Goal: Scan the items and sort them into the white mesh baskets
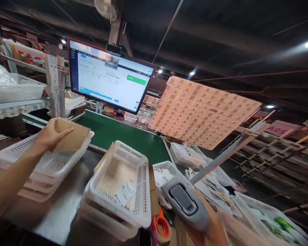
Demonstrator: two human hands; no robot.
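Note:
My left hand [49, 136] is closed on a brown cardboard envelope [72, 136], holding it over a stack of white perforated baskets [45, 163] at the left. At the bottom right, my right hand [212, 228] grips a grey handheld barcode scanner [184, 201] pointing up towards a pink sheet of printed codes [201, 111]. Between the hands stands another stack of white baskets [122, 188] with a paper label inside.
A monitor [109, 77] hangs above a green conveyor belt [123, 135]. An orange tape dispenser [160, 225] lies near the front. More white baskets [184, 155] and bagged goods [272, 218] fill the right. Shelving with a tray [15, 89] stands at the left.

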